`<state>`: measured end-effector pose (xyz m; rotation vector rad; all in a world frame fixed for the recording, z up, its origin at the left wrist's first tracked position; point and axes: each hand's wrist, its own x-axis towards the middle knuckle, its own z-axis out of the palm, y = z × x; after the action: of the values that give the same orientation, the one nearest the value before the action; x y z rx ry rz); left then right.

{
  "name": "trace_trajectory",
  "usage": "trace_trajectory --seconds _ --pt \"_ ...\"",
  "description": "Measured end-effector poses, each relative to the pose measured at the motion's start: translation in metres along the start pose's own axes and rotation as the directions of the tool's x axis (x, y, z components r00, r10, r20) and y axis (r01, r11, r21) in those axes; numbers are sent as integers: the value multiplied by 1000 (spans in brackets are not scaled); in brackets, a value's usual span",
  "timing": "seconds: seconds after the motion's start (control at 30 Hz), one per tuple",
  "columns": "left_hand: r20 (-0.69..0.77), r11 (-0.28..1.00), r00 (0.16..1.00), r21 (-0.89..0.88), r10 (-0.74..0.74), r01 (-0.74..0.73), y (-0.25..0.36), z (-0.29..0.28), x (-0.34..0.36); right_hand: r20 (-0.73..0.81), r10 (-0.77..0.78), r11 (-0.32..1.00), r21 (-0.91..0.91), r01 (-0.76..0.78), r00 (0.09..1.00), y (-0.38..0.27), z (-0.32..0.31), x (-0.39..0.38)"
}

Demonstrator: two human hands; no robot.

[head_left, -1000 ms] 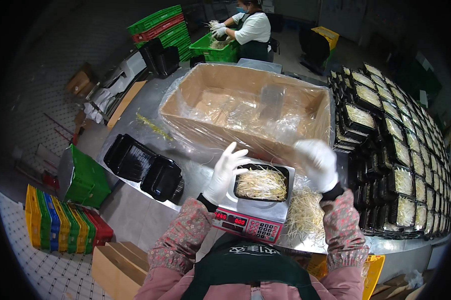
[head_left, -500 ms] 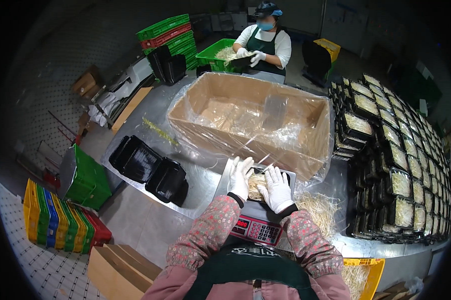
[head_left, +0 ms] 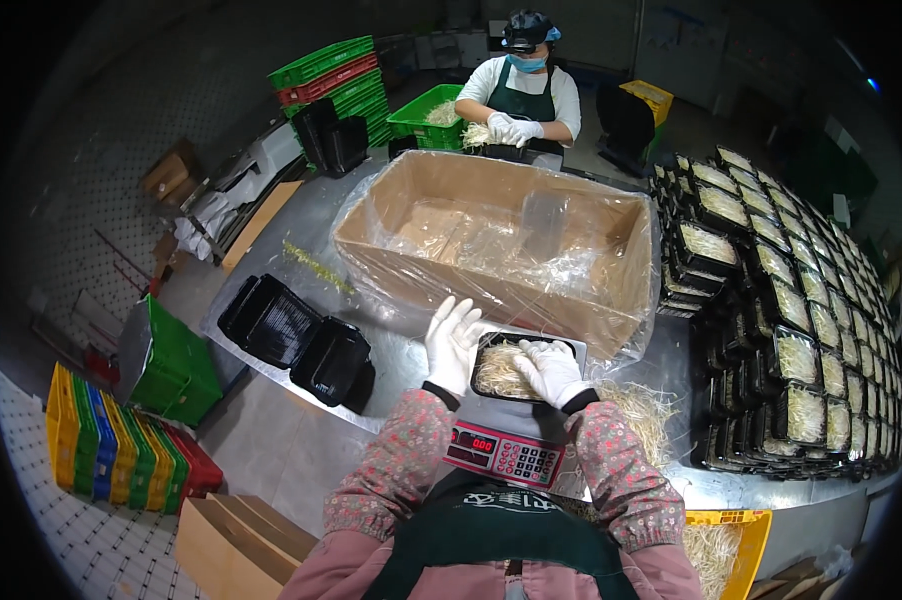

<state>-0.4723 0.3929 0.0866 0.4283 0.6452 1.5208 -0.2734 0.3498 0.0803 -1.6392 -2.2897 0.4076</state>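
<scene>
Sprouts [head_left: 499, 374], pale cream to white with a faint yellow tinge, lie in a black tray [head_left: 491, 393] on the weighing plate of a red and silver scale [head_left: 501, 457], at the near side of the metal table [head_left: 396, 375]. The strands are thin and tangled, heaped loosely, with a few fine ends straying past the far rim; the right part of the heap is covered by the right hand [head_left: 554, 374]. That hand, in a white glove, rests on the sprouts with fingers together and bent; whether it grips any strands cannot be told. The left hand [head_left: 451, 347], gloved alike, is raised just left of the tray, fingers up and spread wide; contact with the tray rim cannot be confirmed. Loose sprouts [head_left: 643, 415] of the same pale colour lie in a pile on the table to the right of the scale, beside the right forearm. On the far side of the scale stands a large brown carton [head_left: 491, 285] lined with clear plastic. Filled trays [head_left: 801, 360] are stacked high on the right.
</scene>
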Motion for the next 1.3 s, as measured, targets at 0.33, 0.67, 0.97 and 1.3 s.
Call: trace_trajectory --seconds 0.33,0.67,0.97,1.3 --pt "196 903 979 410 49 -127 48 19 -58 -254 221 308 934 180 942 13 -79 -40" --pt "536 -215 808 843 246 -494 -20 1 -13 -308 326 938 225 -265 894 65 -2 -34" --pt "94 710 960 693 -262 126 -32 -56 22 -30 471 393 902 -179 881 106 71 1" --pt "-89 651 936 696 -341 303 5 -59 -41 362 412 229 847 -479 837 54 0 -64"
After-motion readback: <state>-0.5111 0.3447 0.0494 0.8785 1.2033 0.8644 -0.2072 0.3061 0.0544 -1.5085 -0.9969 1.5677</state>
